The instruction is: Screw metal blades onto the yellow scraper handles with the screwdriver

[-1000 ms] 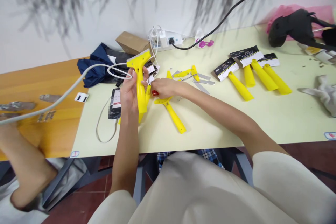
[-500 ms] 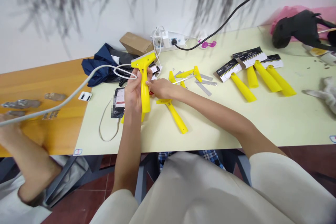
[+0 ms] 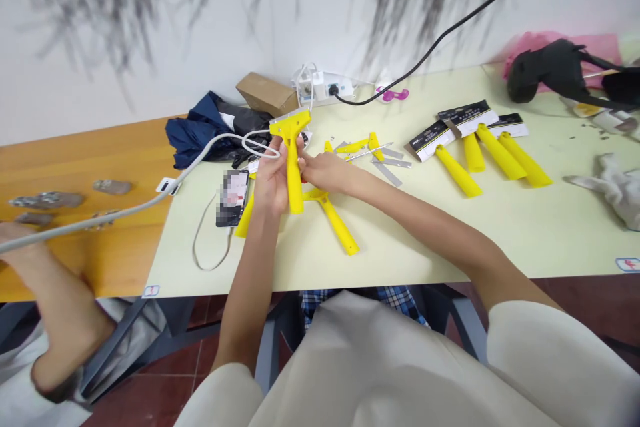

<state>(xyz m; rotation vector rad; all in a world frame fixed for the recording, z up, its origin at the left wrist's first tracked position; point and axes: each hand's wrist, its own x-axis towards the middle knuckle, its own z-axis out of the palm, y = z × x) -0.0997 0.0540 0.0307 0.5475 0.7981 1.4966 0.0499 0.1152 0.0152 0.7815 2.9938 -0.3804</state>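
My left hand point(image 3: 273, 177) is wrapped round the handle of a yellow scraper point(image 3: 295, 180), held upright above the table with its blade edge up. Close against its right side is my right hand point(image 3: 325, 172), fingers curled together. A bit of red shows under those fingers, too small to name. Below the hands lies another yellow scraper point(image 3: 340, 225), and one more yellow handle point(image 3: 245, 219) is partly hidden behind my left wrist. Beyond my right hand are loose yellow scraper heads point(image 3: 376, 145) and several flat grey metal blades point(image 3: 387, 173).
Carded yellow scrapers point(image 3: 457, 173) lie at the right, near a grey-white glove point(image 3: 617, 190). A phone point(image 3: 233, 197) with a cable is on the left. Behind stand a cardboard box point(image 3: 267, 95) and a power strip point(image 3: 340, 88). A white cable point(image 3: 195, 157) crosses left, above another person's arm point(image 3: 60, 300).
My view has shifted slightly. Both hands and the held scraper appear a little further right and stay close together; my left hand keeps its grip.
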